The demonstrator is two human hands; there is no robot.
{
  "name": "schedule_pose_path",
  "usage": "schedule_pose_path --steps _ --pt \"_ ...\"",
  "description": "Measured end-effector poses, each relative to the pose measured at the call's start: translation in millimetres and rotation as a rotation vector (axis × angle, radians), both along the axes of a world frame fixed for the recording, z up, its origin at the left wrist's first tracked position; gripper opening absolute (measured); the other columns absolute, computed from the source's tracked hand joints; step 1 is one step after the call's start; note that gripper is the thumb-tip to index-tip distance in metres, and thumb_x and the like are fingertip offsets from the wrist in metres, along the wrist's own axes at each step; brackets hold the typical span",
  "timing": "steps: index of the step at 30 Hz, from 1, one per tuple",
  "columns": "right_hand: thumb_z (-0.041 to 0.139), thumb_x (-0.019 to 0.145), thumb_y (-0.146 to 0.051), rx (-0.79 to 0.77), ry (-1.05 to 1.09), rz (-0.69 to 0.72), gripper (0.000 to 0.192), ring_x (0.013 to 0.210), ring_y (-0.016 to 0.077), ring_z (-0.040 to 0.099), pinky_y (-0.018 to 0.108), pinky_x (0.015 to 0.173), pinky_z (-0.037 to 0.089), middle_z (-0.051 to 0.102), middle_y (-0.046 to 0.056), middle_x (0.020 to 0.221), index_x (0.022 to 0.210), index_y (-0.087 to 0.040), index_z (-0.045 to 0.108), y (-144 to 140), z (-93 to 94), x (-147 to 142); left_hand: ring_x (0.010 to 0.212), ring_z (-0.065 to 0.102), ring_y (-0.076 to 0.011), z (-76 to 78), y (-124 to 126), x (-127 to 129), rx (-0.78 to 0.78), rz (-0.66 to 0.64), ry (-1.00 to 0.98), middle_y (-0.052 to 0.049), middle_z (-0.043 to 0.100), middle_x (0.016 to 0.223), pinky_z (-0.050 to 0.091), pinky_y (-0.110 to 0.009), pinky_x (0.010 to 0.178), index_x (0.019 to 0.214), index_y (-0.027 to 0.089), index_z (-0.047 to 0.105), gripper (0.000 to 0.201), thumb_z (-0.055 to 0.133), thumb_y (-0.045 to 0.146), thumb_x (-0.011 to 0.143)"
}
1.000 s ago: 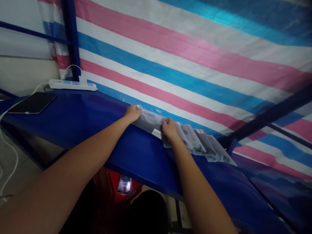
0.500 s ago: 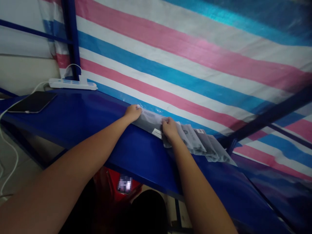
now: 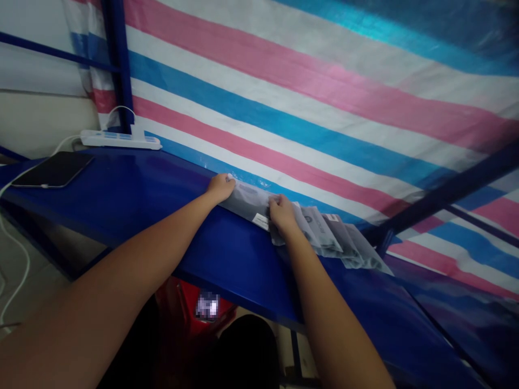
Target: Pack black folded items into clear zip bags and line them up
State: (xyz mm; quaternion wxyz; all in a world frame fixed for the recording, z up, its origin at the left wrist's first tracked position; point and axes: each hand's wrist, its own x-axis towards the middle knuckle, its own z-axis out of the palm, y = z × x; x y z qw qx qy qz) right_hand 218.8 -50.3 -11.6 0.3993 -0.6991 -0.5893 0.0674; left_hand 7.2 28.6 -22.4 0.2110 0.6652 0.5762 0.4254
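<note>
Grey packet (image 3: 246, 201) runs lengthwise along tabletop (image 3: 235, 248).

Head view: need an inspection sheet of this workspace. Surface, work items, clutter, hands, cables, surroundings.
Surface: blue table, glossy.
Work items: plastic package with white label; overlapping packages to its right.
Clutter: dark tablet and white power strip, left end.
Hands: left hand and right hand grip the plastic package.
Cables: white cable hangs at left.
Surroundings: striped sheet behind; red seat below.
</note>
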Motion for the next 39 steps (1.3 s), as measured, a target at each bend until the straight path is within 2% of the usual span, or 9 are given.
schedule_pose_path --steps 17,32,39 --pt "0.046 0.088 -0.034 -0.003 -0.051 -0.008 0.017 0.08 0.0233 0.057 0.032 0.072 0.04 0.065 0.007 0.09 0.09 -0.02 0.055 -0.3 0.6 -0.1 0.084 0.062 -0.021 2.1 -1.8 0.2 -0.016 0.005 0.013 -0.008 0.07 0.09 0.041 -0.028 0.07 0.083 0.018 0.064 0.019 0.052 0.032 0.087" --pt "0.044 0.087 -0.037 0.001 -0.041 -0.001 0.018 0.076 0.0227 0.056 0.032 0.07 0.039 0.063 0.007 0.085 0.088 -0.021 0.053 -0.8 0.3 -0.8 0.079 0.061 -0.0208 -0.2 1.9 0.2 0.005 0.005 0.041 -0.007 0.068 0.083 0.038 -0.029 0.065 0.077 0.019 0.061 0.02 0.051 0.033 0.087" --pt "0.045 0.087 -0.035 -0.002 -0.071 -0.012 0.016 0.078 0.0235 0.056 0.033 0.072 0.04 0.063 0.008 0.086 0.087 -0.021 0.053 -1.1 1.5 -1.4 0.083 0.062 -0.0212 0.5 0.8 0.3 -0.01 0.0 0.016 -0.008 0.07 0.087 0.041 -0.028 0.07 0.082 0.019 0.064 0.019 0.052 0.033 0.087"
